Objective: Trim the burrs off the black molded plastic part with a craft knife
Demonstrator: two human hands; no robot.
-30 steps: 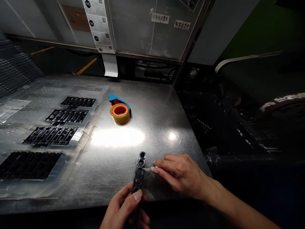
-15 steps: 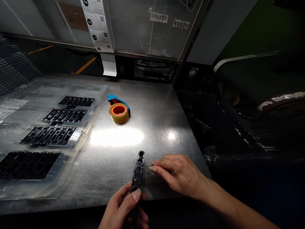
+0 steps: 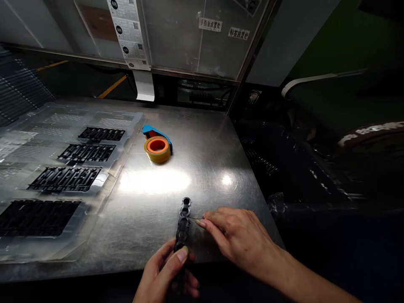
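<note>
Your left hand gripped the black part by its near end, thumb on top; it sat over the table, near edge, far end pointing away. Your right hand pinched a thin piece in its fingertips, tip at the part's right side, contact unclear. Tape lay beyond, tray at left.

Tape dispenser is lying on desk; label strip is hanging behind dispenser, printed sign is sticking behind-right, black plastic is sitting far right.
</note>
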